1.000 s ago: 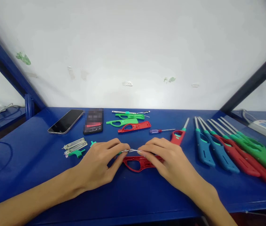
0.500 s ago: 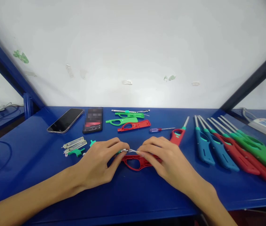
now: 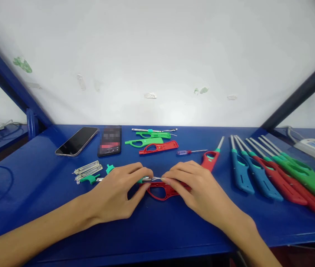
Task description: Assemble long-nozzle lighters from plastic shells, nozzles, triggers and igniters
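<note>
In the head view my left hand (image 3: 121,191) is closed around a metal lighter tube (image 3: 147,179), most of which its fingers hide. A green collar shows beside the fingertips. From the tube's end run thin white wires (image 3: 156,178), which my right hand (image 3: 196,183) pinches between thumb and fingers. Just below both hands lies a red lighter housing half (image 3: 159,193) with a loop-shaped opening; my right hand covers its right part. A red lighter (image 3: 210,160) with a green collar rests beyond my right hand.
Several finished-looking lighters (image 3: 268,170) line the right side. Green and red housing halves (image 3: 160,147) and a screwdriver (image 3: 186,152) lie behind my hands. Two phones (image 3: 77,142) sit at back left, near clear fuel tubes (image 3: 89,170) and green triggers (image 3: 90,179).
My left thumb and fingertips have shifted slightly, and the tube end lies a little flatter. My right hand still pinches the wires. The whole view has moved a touch.
</note>
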The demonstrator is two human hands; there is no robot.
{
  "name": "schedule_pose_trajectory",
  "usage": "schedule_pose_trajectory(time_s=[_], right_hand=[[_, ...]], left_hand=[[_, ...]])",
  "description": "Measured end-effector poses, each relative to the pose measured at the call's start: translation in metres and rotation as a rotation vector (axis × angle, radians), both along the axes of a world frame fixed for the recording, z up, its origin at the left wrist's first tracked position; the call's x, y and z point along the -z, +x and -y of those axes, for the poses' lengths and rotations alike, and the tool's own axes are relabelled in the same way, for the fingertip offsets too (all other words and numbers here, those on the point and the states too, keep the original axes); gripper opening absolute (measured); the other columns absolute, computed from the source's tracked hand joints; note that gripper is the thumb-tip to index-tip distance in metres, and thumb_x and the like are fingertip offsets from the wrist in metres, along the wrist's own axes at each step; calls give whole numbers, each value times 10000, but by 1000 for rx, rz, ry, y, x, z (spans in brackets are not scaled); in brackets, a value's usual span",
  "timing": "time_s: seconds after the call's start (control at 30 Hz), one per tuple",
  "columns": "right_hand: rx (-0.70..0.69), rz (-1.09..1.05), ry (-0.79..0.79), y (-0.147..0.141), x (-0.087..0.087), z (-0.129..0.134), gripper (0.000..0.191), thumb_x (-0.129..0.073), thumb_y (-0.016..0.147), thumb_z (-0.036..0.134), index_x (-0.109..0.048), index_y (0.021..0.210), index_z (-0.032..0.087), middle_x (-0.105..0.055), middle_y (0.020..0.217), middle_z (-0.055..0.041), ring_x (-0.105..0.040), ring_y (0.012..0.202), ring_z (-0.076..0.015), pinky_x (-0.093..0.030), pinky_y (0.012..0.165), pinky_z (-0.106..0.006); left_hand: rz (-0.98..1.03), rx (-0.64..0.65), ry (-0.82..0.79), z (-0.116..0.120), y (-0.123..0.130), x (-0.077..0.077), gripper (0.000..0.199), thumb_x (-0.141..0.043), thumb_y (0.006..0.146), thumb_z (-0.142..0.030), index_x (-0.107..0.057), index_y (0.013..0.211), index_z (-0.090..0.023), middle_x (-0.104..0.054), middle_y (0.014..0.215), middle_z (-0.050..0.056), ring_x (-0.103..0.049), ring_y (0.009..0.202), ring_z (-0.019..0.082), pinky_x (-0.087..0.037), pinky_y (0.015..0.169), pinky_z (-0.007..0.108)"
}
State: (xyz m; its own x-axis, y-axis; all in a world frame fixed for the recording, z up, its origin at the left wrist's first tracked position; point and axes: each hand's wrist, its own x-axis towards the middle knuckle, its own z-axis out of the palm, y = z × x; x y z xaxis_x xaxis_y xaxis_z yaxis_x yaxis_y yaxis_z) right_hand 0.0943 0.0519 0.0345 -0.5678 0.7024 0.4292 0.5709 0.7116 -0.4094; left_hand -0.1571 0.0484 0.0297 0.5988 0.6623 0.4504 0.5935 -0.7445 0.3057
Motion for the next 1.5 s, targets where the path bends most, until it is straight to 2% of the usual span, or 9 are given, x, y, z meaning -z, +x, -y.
schedule_pose_trajectory(time_s=[0.27, 0.43, 0.6, 0.9, 1.27, 1.4, 1.5], right_hand=[[-4, 8, 14, 0, -1, 0, 183, -564, 1087, 246, -746, 1064, 242, -771, 1054, -1, -691, 910, -175, -507, 883, -358], [-6, 20, 13, 0, 0, 0, 172, -564, 1087, 244, -734, 1060, 239, -762, 1052, 8, -677, 894, -171, -494, 871, -355], [-14, 51, 15, 1, 2, -2, 186, -542, 1098, 269, -723, 1065, 235, -753, 1062, 5, -686, 933, -181, -479, 875, -361], [8, 122, 15, 1, 5, -2, 194, -538, 1100, 270, -727, 1072, 234, -748, 1061, 4, -676, 936, -209, -458, 865, -388], [14, 145, 31, 0, 4, -1, 184, -548, 1093, 240, -730, 1073, 227, -742, 1037, 6, -657, 883, -197, -444, 835, -374], [14, 144, 35, 1, 4, -2, 183, -545, 1094, 239, -727, 1077, 226, -741, 1043, 7, -659, 897, -195, -440, 840, -370], [14, 152, 32, 1, 4, -2, 182, -544, 1096, 246, -726, 1088, 229, -739, 1046, 9, -656, 892, -194, -440, 838, -370]], left_hand=[[7, 2, 38, -1, -2, 4, 194, -522, 1038, -172, -663, 1164, -217, -680, 956, 19, -667, 780, 146, -528, 679, 259], [-5, 14, -5, -2, -2, 2, 202, -522, 1043, -182, -667, 1177, -225, -667, 1063, 43, -665, 816, 140, -555, 702, 259], [-4, 17, -30, -2, -2, 2, 207, -510, 1050, -187, -672, 1174, -224, -654, 1080, 47, -657, 835, 144, -569, 723, 275], [-14, 18, -47, -2, -2, 4, 229, -500, 1062, -192, -685, 1192, -225, -674, 1080, 44, -669, 864, 156, -550, 711, 277], [-2, 3, -70, 1, -2, 1, 253, -459, 1047, -168, -674, 1176, -204, -667, 1098, 42, -664, 884, 146, -544, 750, 277], [6, 20, -90, 0, -2, 0, 295, -453, 1051, -165, -671, 1246, -204, -665, 1115, 47, -664, 940, 151, -546, 799, 277], [4, 34, -125, -1, -4, -2, 295, -448, 1062, -169, -688, 1227, -219, -657, 1115, 38, -658, 956, 141, -541, 827, 267]])
